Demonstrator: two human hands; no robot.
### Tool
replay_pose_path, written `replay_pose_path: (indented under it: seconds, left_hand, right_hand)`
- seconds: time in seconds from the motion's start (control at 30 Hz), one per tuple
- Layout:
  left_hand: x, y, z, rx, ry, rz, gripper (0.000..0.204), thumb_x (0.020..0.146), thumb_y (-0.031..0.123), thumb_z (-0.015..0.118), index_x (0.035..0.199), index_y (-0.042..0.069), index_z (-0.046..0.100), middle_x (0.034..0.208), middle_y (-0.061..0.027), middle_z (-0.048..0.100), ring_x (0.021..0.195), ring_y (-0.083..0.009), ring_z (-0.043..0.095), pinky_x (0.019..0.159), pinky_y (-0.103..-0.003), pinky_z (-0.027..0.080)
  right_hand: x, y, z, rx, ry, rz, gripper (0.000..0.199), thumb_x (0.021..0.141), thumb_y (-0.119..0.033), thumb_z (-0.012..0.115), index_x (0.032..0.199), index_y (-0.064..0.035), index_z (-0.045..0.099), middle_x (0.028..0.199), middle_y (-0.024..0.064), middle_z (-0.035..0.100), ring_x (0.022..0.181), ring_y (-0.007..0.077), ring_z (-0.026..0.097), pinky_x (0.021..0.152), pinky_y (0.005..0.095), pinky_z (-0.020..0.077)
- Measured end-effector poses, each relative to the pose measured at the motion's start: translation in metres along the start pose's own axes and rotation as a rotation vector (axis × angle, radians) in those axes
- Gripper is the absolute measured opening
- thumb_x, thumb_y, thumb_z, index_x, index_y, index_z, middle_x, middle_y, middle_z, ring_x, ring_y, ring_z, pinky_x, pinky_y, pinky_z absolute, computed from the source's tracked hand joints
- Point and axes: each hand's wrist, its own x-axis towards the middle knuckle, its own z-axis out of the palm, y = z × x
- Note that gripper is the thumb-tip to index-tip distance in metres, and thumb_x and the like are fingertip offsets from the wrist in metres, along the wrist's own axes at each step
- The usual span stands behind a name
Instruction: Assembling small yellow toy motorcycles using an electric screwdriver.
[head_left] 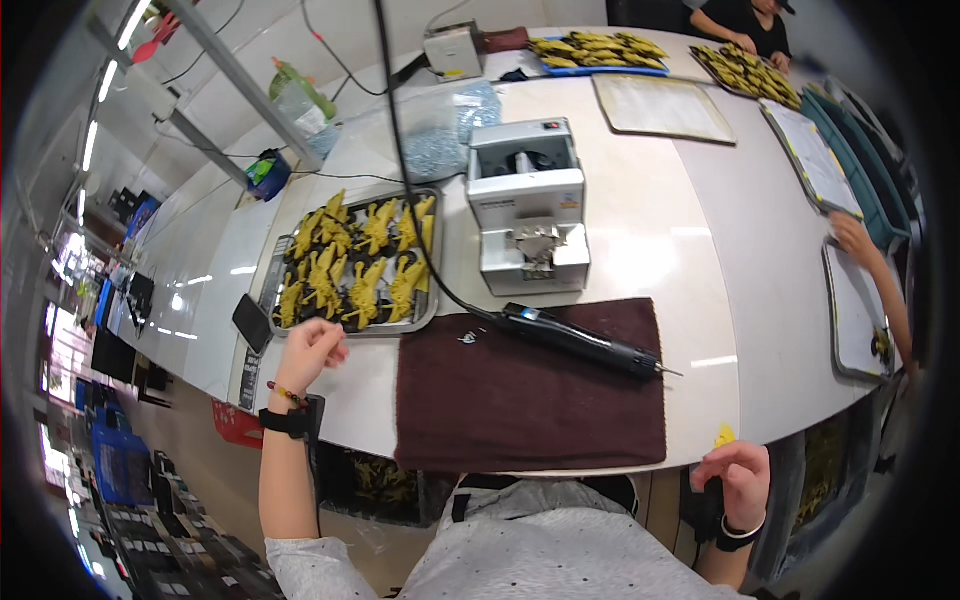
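Left hand [312,350] at near edge of metal tray [432,300], fingers loosely curled, nothing visibly held; whether touching the rim could not be told. Tray loaded with yellow and black plastic parts [358,262]. Right hand [738,478] below table edge [720,400], fingers half curled, empty as far as seen; small yellow piece [724,435] just above it on the table edge. Electric screwdriver [585,343] lay on dark brown cloth [530,395], cable running up. Grey-white screw feeder [528,205] behind cloth. Black phone [252,322] left of tray.
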Motion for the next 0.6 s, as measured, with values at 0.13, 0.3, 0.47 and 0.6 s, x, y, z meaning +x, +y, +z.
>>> replay_pose_path:
  seconds: [0.13,0.3,0.47,0.6]
  left_hand:
    - [0.012,0.063,0.061,0.512,0.123,0.375,0.026,0.079,0.024,0.063,0.091,0.002,0.058,0.068,-0.004,0.061,0.063,-0.0149,0.06,0.059,-0.025,0.046]
    - [0.04,0.077,0.1,1.147,0.203,0.212,0.047,0.071,0.047,0.063,0.089,0.004,0.057,0.091,-0.0173,0.061,0.093,-0.0353,0.052,0.079,-0.042,0.043]
    - [0.059,0.056,0.101,1.126,0.167,0.14,0.048,0.073,0.038,0.061,0.108,0.009,0.046,0.103,-0.0154,0.058,0.104,-0.0353,0.047,0.086,-0.044,0.035]
    - [0.064,0.062,0.093,1.05,0.201,0.142,0.041,0.075,0.035,0.054,0.106,0.008,0.05,0.097,-0.0143,0.061,0.101,-0.0349,0.049,0.084,-0.042,0.035]
  right_hand:
    - [0.022,-0.029,0.013,-0.138,-0.205,0.039,0.024,0.076,-0.007,0.06,0.095,0.0075,0.061,0.085,0.0138,0.066,0.076,0.0181,0.063,0.07,0.0266,0.0485]
    - [0.03,-0.047,0.024,-0.556,-0.435,-0.157,0.023,0.075,-0.009,0.061,0.096,0.0002,0.064,0.082,0.0103,0.066,0.071,0.0193,0.062,0.064,0.0254,0.0466]
    - [0.014,-0.038,0.016,-0.515,-0.414,-0.096,0.021,0.078,-0.008,0.06,0.097,0.0004,0.063,0.083,0.0095,0.066,0.071,0.0166,0.062,0.064,0.0253,0.0478]
    - [0.016,-0.035,0.026,-0.609,-0.374,-0.148,0.02,0.079,-0.008,0.059,0.097,0.0007,0.063,0.082,0.01,0.065,0.072,0.0163,0.063,0.065,0.024,0.0495]
